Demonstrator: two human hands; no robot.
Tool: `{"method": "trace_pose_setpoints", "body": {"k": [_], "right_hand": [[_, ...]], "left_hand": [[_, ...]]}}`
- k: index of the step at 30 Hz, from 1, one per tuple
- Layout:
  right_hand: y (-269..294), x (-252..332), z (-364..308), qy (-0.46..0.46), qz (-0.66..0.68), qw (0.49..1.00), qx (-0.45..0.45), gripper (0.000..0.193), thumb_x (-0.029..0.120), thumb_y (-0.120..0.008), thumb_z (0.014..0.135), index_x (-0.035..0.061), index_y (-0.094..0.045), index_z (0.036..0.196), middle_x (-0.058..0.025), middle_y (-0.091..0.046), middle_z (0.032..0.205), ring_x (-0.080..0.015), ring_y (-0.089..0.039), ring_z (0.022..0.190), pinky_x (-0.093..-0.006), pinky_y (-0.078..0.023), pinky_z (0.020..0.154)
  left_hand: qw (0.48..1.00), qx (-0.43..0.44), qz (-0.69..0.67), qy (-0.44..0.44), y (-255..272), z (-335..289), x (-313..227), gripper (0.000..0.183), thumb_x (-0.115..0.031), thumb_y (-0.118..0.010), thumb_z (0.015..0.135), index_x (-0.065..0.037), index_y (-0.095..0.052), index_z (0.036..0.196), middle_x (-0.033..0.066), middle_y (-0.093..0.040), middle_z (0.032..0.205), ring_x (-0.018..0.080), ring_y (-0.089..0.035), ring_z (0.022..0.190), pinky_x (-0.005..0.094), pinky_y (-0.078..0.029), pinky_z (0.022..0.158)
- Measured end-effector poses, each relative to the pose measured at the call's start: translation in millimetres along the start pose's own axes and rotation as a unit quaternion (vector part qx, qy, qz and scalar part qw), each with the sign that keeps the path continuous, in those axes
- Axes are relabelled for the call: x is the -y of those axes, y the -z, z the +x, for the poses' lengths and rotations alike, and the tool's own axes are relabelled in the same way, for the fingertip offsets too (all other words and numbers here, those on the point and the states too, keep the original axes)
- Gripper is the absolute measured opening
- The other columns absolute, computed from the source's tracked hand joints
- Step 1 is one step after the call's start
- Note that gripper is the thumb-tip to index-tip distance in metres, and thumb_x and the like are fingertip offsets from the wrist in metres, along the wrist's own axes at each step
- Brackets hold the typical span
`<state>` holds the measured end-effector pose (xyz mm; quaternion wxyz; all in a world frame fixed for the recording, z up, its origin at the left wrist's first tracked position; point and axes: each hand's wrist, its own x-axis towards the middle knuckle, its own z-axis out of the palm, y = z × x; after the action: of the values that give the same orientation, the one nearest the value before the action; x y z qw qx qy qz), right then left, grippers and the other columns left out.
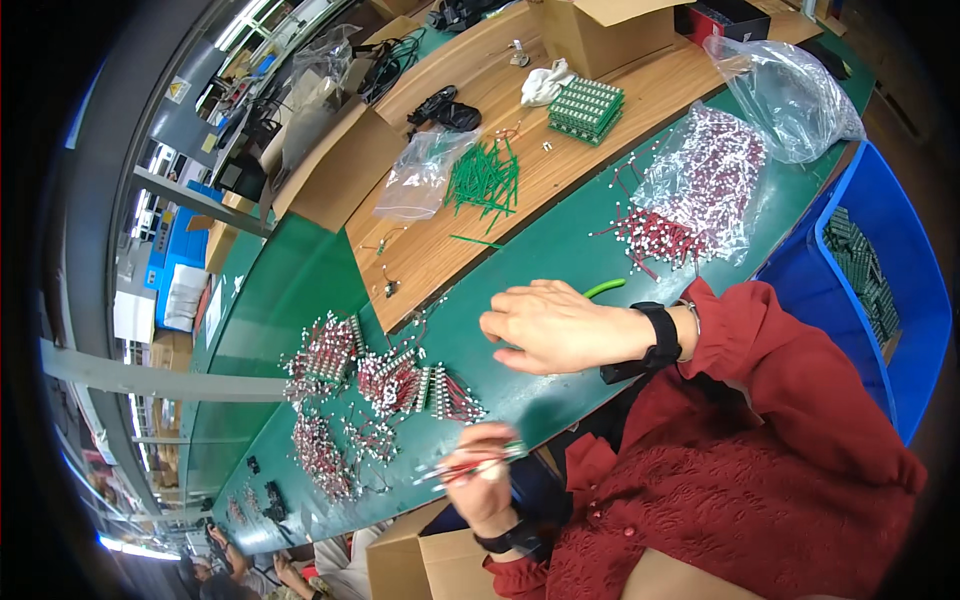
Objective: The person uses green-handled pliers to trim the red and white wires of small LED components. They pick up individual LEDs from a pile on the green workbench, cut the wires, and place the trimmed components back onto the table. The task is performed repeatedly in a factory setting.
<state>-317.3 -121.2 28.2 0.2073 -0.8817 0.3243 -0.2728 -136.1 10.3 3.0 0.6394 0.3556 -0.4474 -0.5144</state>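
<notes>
My left hand (482,478) is closed around a small bunch of red and white wires (462,468) with a greenish strip among them, blurred by motion near the table's front edge. My right hand (560,328) is held palm down over the green tabletop, its thumb apart from its loosely bent fingers, with nothing visible between them. A curved bright green handle (605,287) sticks out beyond that hand; its other end is hidden. Left of my hands lie piles of circuit boards with red and white wires (395,385) and a heap of loose wires (322,455).
A clear bag of red and white wires (705,175) lies far right, above a blue bin (880,300) holding green boards. On the wooden board (440,270) are green strips (485,178) and stacked circuit boards (587,110). Cardboard boxes (610,40) stand behind. Another person sits far left.
</notes>
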Motion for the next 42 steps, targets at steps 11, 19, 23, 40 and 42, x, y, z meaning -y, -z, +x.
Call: {"method": "trace_pose_setpoints", "body": {"k": [11,19,23,40,42], "right_hand": [[6,57,21,-0.114,0.660,0.726,0.158,0.018,0.019,-0.061,0.082,0.0019,-0.057,0.082,0.0005,-0.053,0.063,-0.0014,-0.045,0.052,-0.0183,-0.039,0.045],[4,71,12,0.038,0.689,0.707,0.152,0.014,0.014,-0.062,0.081,0.0017,-0.055,0.082,0.0027,-0.053,0.069,-0.0045,-0.047,0.058,-0.0195,-0.039,0.052],[5,97,6,0.269,0.535,0.779,-0.187,0.018,0.016,-0.062,0.075,0.0003,-0.054,0.075,-0.0051,-0.056,0.072,-0.0136,-0.054,0.066,-0.0268,-0.043,0.061],[-10,129,-16,0.021,0.871,0.329,0.365,0.021,0.022,-0.062,0.076,0.0057,-0.054,0.067,-0.0030,-0.049,0.053,-0.0126,-0.050,0.048,-0.0258,-0.044,0.045],[-13,132,-21,0.025,0.849,0.340,0.404,0.021,0.023,-0.062,0.076,0.0057,-0.054,0.067,-0.0029,-0.049,0.053,-0.0125,-0.050,0.048,-0.0258,-0.044,0.045]], "left_hand": [[0.922,0.093,-0.352,0.136,-18,19,45,0.026,-0.023,-0.064,0.075,-0.010,-0.050,0.058,0.0011,-0.051,0.061,0.0161,-0.051,0.063,0.0286,-0.044,0.064],[0.828,0.074,-0.549,0.090,-16,18,41,0.036,-0.034,-0.055,0.081,-0.014,-0.048,0.052,-0.0048,-0.047,0.049,0.0075,-0.038,0.047,0.0210,-0.032,0.052],[0.814,0.069,-0.569,0.097,-9,26,37,0.039,-0.036,-0.054,0.081,-0.014,-0.047,0.050,-0.0048,-0.047,0.050,0.0076,-0.037,0.048,0.0207,-0.031,0.052],[0.870,0.383,-0.238,0.197,-61,58,36,0.034,-0.015,-0.068,0.070,-0.006,-0.040,0.053,0.0248,-0.056,0.093,0.0291,-0.052,0.080,0.0374,-0.042,0.068],[0.884,0.347,-0.143,0.278,-58,57,15,0.035,-0.013,-0.070,0.068,-0.006,-0.039,0.056,0.0220,-0.057,0.089,0.0198,-0.053,0.073,0.0291,-0.043,0.064]]}}
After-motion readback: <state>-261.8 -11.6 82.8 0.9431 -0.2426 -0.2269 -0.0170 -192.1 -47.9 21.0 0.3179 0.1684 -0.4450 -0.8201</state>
